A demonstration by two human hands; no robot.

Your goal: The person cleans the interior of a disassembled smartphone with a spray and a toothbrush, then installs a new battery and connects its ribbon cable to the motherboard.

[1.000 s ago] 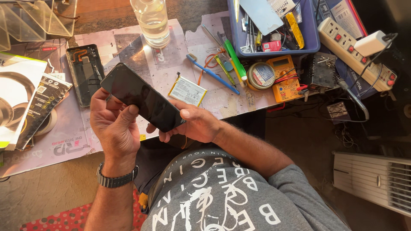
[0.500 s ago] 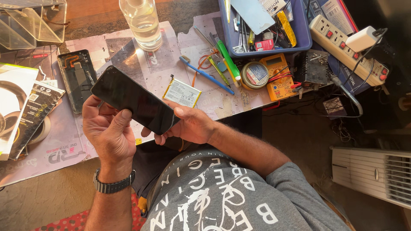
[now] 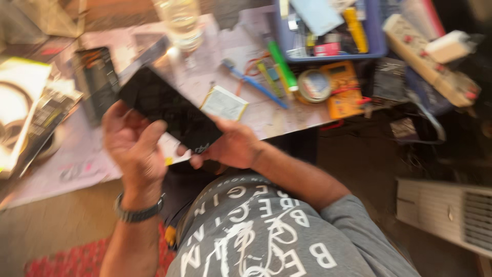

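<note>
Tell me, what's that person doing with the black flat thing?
A person sits at a cluttered table and holds a black phone-like slab in both hands. The left hand grips its near long edge, and the right hand supports the lower end. On the table beyond lie a small pale battery pack, a blue tool tray and a yellow meter.

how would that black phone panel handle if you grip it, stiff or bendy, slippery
The black panel looks thin, flat and glossy, so probably stiff yet slippery. Held at its ends by the left hand and right hand, it shows no sag. Likely light and crack-prone.
</note>
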